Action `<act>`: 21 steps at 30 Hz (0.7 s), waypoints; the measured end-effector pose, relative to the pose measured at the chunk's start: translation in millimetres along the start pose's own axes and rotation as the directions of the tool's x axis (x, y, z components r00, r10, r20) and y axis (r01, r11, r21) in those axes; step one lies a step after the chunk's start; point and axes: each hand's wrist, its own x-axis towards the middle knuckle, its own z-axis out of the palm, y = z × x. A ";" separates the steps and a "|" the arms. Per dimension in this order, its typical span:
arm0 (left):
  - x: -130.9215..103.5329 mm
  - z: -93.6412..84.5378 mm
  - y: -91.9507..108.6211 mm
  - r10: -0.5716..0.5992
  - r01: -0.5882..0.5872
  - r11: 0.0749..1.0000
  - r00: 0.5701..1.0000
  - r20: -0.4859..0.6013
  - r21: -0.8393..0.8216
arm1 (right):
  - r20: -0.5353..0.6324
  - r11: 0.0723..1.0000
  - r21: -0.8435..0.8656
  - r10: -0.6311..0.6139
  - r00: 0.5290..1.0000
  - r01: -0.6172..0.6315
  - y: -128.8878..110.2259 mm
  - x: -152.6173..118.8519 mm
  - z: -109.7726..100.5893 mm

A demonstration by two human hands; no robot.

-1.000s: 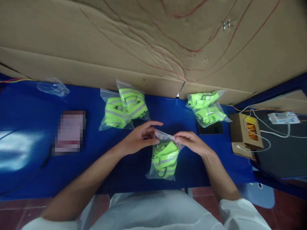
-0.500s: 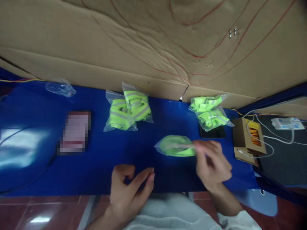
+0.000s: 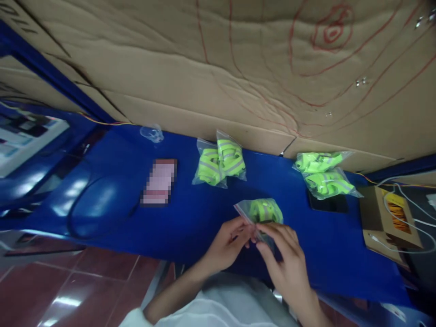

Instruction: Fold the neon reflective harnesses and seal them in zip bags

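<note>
From the head view, a clear bag of neon straps point(image 3: 262, 212) is pinched at its near edge by the left hand point(image 3: 227, 243) and right hand point(image 3: 285, 262), fingers closed on the plastic, above the blue table point(image 3: 190, 213). 4 filled bags lie behind in 2 pairs. The slick plastic could slip from the pinch. The fingertips are blurred, and the bag's mouth cannot be made out.

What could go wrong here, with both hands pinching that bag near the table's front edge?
The clear bag of neon straps is gripped only at one end by the left hand and right hand, so the thin plastic might slip or tear. It lies close to the blue table front edge and might slide off.
</note>
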 end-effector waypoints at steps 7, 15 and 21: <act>-8.1 -8.7 -5.7 0.171 -0.151 0.956 0.983 -0.061 0.253 | 0.247 0.996 -0.091 0.038 0.968 -0.016 -24.4 24.9 -18.5; -7.0 -9.3 17.2 0.202 -0.176 0.935 0.978 -0.053 0.308 | 0.155 0.986 0.110 0.107 0.982 -0.125 -25.8 33.4 -16.0; -12.1 -19.6 13.0 0.193 -0.088 0.831 0.972 -0.137 0.550 | 0.190 0.944 0.273 0.137 0.972 -0.186 -19.1 30.3 8.1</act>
